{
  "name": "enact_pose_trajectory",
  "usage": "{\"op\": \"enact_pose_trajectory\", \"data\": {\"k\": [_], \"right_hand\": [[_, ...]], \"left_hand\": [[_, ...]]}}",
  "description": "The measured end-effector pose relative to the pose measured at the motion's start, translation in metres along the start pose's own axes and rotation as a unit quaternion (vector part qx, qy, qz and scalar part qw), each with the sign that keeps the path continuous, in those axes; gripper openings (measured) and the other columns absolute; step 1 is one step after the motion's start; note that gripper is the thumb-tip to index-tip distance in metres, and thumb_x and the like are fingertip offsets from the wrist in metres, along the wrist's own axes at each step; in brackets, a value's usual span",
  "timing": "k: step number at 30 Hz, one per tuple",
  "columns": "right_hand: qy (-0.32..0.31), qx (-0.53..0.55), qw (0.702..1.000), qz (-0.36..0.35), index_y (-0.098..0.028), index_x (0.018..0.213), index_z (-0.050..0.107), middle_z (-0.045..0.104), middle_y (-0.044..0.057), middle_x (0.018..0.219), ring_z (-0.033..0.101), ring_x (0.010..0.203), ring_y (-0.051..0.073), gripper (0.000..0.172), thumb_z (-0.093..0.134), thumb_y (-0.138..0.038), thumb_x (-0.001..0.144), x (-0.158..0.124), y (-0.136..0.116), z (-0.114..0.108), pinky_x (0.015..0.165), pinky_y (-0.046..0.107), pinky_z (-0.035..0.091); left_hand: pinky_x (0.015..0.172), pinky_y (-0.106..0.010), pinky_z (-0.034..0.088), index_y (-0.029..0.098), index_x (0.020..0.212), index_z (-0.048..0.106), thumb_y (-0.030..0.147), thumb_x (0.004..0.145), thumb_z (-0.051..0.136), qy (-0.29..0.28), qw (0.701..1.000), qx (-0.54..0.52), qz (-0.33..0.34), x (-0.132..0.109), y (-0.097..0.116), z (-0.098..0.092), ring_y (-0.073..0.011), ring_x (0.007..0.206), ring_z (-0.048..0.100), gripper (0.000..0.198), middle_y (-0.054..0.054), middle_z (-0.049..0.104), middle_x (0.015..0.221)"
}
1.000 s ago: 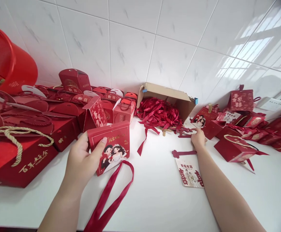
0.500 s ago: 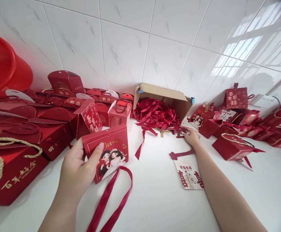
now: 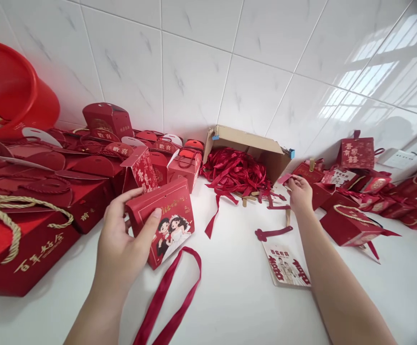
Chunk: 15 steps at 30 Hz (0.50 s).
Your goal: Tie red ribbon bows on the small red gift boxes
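Observation:
My left hand (image 3: 127, 235) is closed around a red gift box (image 3: 174, 220) printed with a cartoon bride and groom, thumb on its front face. A dark red ribbon (image 3: 194, 280) lies in a loop on the white table below that box. Farther off, my right hand (image 3: 300, 190) pinches a small flat red piece (image 3: 285, 178) between thumb and fingertips; its exact kind is too small to tell. Just left of this hand are loose red paper strips (image 3: 279, 207). A dark red strip with a flower-shaped end (image 3: 273, 233) and a white printed card (image 3: 287, 268) lie closer to me.
An open cardboard box (image 3: 251, 135) on its side spills a heap of red ribbons (image 3: 234, 167). Red gift boxes (image 3: 32, 258) crowd the left, beside a red plastic basket (image 3: 45, 103). More small red boxes (image 3: 352, 225) and a white power strip (image 3: 397, 158) are at right, by the tiled wall.
My right hand has lifted slightly from the strips and moved up and right, now with a small red piece in its fingertips. My left hand still holds the gift box. The view has shifted a little.

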State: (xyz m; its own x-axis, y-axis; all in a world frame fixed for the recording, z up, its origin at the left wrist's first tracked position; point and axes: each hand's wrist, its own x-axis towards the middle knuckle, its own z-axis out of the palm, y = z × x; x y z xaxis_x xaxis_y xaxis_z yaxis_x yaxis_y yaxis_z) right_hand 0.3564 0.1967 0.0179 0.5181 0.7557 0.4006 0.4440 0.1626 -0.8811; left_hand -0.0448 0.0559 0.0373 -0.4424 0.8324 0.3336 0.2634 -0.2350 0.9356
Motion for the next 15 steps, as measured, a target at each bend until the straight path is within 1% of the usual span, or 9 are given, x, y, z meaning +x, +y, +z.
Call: {"op": "enact_pose_trajectory", "data": {"k": [2, 4, 5, 6, 8, 10, 12, 14, 15], "right_hand": [[-0.019, 0.07, 0.997, -0.03, -0.021, 0.093, 0.054, 0.062, 0.0, 0.085, 0.061, 0.068, 0.011, 0.027, 0.053, -0.047, 0.089, -0.006, -0.033, 0.002, 0.06, 0.024, 0.05], [-0.058, 0.126, 0.988, -0.064, -0.023, 0.088, 0.052, 0.06, -0.002, 0.085, 0.06, 0.067, 0.009, 0.023, 0.057, -0.045, 0.086, -0.022, -0.067, 0.004, 0.062, 0.022, 0.05], [-0.08, 0.147, 0.983, -0.08, -0.023, 0.086, 0.051, 0.06, -0.002, 0.085, 0.058, 0.066, 0.008, 0.022, 0.06, -0.044, 0.084, -0.035, -0.083, 0.006, 0.063, 0.022, 0.051], [-0.117, 0.173, 0.973, -0.102, -0.024, 0.086, 0.052, 0.06, -0.003, 0.084, 0.057, 0.063, 0.008, 0.021, 0.064, -0.041, 0.083, -0.049, -0.098, 0.007, 0.062, 0.022, 0.05], [-0.266, 0.263, 0.909, -0.186, -0.024, 0.087, 0.053, 0.06, -0.002, 0.085, 0.055, 0.062, 0.008, 0.014, 0.066, -0.03, 0.084, -0.082, -0.123, 0.011, 0.057, 0.021, 0.049], [-0.354, 0.266, 0.856, -0.267, -0.023, 0.09, 0.057, 0.061, 0.001, 0.087, 0.058, 0.07, 0.01, 0.005, 0.058, -0.019, 0.09, -0.113, -0.14, 0.014, 0.057, 0.021, 0.049], [-0.42, 0.234, 0.806, -0.345, -0.021, 0.093, 0.06, 0.061, 0.004, 0.089, 0.061, 0.079, 0.013, 0.013, 0.051, -0.012, 0.093, -0.138, -0.152, 0.017, 0.064, 0.025, 0.053], [-0.459, 0.208, 0.764, -0.403, -0.019, 0.095, 0.061, 0.061, 0.006, 0.09, 0.061, 0.081, 0.014, 0.019, 0.047, -0.008, 0.093, -0.155, -0.159, 0.018, 0.068, 0.028, 0.054], [-0.468, 0.198, 0.749, -0.426, -0.019, 0.096, 0.062, 0.06, 0.006, 0.09, 0.061, 0.079, 0.013, 0.021, 0.045, -0.006, 0.093, -0.161, -0.161, 0.019, 0.067, 0.028, 0.053]], "left_hand": [[0.099, -0.04, 0.047, 0.025, 0.13, 0.048, 0.036, 0.071, 0.073, 0.033, 0.999, -0.022, 0.032, -0.001, 0.002, 0.002, -0.0265, 0.117, 0.055, 0.065, -0.009, 0.054, 0.132], [0.104, -0.039, 0.044, 0.023, 0.127, 0.049, 0.031, 0.07, 0.074, 0.103, 0.99, -0.042, 0.091, -0.005, 0.009, 0.001, -0.0266, 0.129, 0.046, 0.062, -0.009, 0.049, 0.137], [0.104, -0.04, 0.043, 0.023, 0.122, 0.051, 0.028, 0.071, 0.073, 0.143, 0.98, -0.047, 0.128, -0.009, 0.013, 0.0, -0.0266, 0.13, 0.045, 0.056, -0.009, 0.05, 0.135], [0.103, -0.04, 0.044, 0.023, 0.116, 0.053, 0.025, 0.071, 0.073, 0.176, 0.97, -0.052, 0.161, -0.014, 0.019, -0.001, -0.0263, 0.127, 0.047, 0.049, -0.008, 0.053, 0.13], [0.097, -0.041, 0.046, 0.026, 0.102, 0.056, 0.019, 0.072, 0.071, 0.198, 0.956, -0.052, 0.212, -0.027, 0.031, -0.006, -0.0243, 0.114, 0.056, 0.035, -0.004, 0.059, 0.113], [0.087, -0.041, 0.05, 0.031, 0.093, 0.056, 0.017, 0.075, 0.067, 0.161, 0.959, -0.034, 0.229, -0.042, 0.044, -0.009, -0.0219, 0.093, 0.061, 0.026, 0.0, 0.061, 0.092], [0.077, -0.04, 0.051, 0.034, 0.091, 0.056, 0.015, 0.079, 0.061, 0.085, 0.965, 0.001, 0.248, -0.054, 0.052, -0.011, -0.0212, 0.082, 0.06, 0.023, 0.001, 0.061, 0.084], [0.074, -0.035, 0.052, 0.032, 0.098, 0.056, 0.011, 0.081, 0.059, -0.052, 0.942, 0.032, 0.331, -0.059, 0.056, -0.009, -0.0194, 0.083, 0.061, 0.027, 0.001, 0.064, 0.086], [0.075, -0.033, 0.052, 0.03, 0.1, 0.055, 0.01, 0.081, 0.058, -0.106, 0.932, 0.033, 0.345, -0.06, 0.056, -0.008, -0.0184, 0.085, 0.061, 0.028, 0.0, 0.065, 0.089]]}}
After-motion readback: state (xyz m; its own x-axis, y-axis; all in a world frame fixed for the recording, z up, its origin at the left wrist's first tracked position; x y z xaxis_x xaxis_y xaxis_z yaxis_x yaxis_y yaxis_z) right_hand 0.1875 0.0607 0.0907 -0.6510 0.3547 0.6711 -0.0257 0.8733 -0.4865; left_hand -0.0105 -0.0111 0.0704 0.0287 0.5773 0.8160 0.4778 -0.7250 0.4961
